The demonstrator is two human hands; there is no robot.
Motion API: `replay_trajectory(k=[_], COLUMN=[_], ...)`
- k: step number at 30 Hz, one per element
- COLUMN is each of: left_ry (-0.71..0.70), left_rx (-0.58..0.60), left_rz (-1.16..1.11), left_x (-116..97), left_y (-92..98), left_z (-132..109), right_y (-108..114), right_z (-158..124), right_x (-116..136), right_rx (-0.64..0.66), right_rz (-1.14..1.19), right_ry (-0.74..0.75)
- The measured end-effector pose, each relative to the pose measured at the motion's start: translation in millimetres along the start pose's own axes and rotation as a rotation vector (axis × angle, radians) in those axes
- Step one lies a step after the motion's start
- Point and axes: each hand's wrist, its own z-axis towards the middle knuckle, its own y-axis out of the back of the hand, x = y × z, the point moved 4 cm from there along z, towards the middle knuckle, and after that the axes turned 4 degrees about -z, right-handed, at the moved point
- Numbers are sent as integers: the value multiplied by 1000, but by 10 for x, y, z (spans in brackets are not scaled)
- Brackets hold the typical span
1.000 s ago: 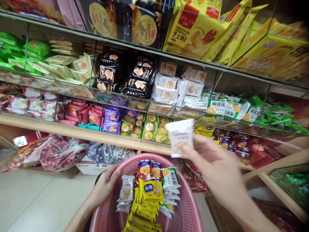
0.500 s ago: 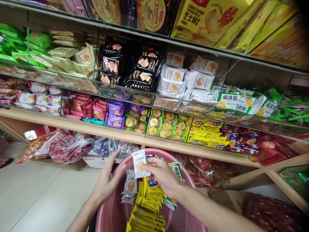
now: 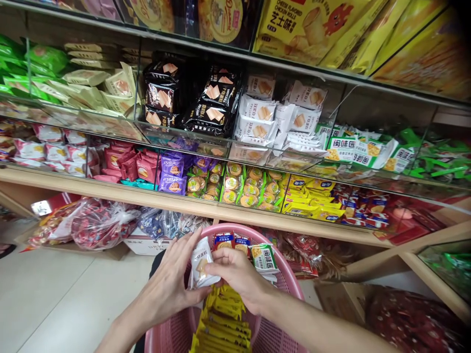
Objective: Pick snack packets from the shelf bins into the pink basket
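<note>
Wooden shelves [image 3: 147, 207] hold yellow boxes [image 3: 312, 32] and snack packets [image 3: 208, 115], with red plastic bags [image 3: 103, 225] and a cardboard box [image 3: 142, 246] beneath.

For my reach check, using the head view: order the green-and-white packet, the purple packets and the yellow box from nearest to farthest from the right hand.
From the right hand:
1. Green-and-white packet: to its right, in the basket.
2. Purple packets: up left, on the lower shelf.
3. Yellow box: high up, on the top shelf.
</note>
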Motion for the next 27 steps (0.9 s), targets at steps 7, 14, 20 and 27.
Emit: replay_trajectory(k=[7,14,20,27], left_ry=[37,-26,-43,-52], left_rx=[112,142,178,207], left_rz=[33,47,102,127], left_x=[-30,-3,75,151], left_y=[-9,-5,-71,-93], left_z=[-4,-4,-57,-98], right_y=[-45,-30,14,-82], right_z=[-12,-119,-245,-427], right_x=[-33,-88,-183,-194], right_rx=[3,46,63,133], right_rz=[24,69,90,222], right_ry=[-3,-68,-94,-102])
